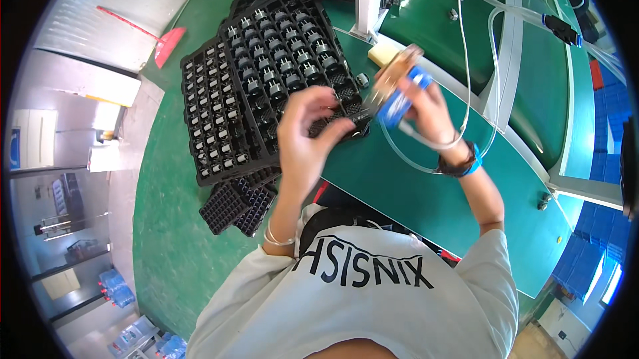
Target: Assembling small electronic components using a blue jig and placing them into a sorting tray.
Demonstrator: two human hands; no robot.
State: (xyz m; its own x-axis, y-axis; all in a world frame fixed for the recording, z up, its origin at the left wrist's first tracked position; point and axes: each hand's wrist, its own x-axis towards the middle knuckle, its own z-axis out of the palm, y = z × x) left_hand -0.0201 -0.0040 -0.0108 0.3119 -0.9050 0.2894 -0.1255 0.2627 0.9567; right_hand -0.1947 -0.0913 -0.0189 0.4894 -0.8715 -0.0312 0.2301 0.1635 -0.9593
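Observation:
My left hand [303, 134] hovers over the near right corner of a large black tray [266, 114], its fingers curved and apart with nothing visible between them. Rows of dark round parts [286, 66] with upright metal prongs fill most of the tray's pockets; several near pockets look vacant. Above the green table [426, 192], my right hand [426, 114] grips a blue and copper-coloured tool [393, 109], blurred by motion. A pale hose [418, 134] runs by that hand. Just beyond the tool are a yellow block [381, 53] and a small metal part [363, 79].
Left of the large tray, a second black tray [205, 181] holds smaller light parts. Two black grid trays [225, 210] lie below it. A white post [368, 0] rises behind the table, with loose hoses [496, 59] to its right. A red dustpan [172, 46] stands far left.

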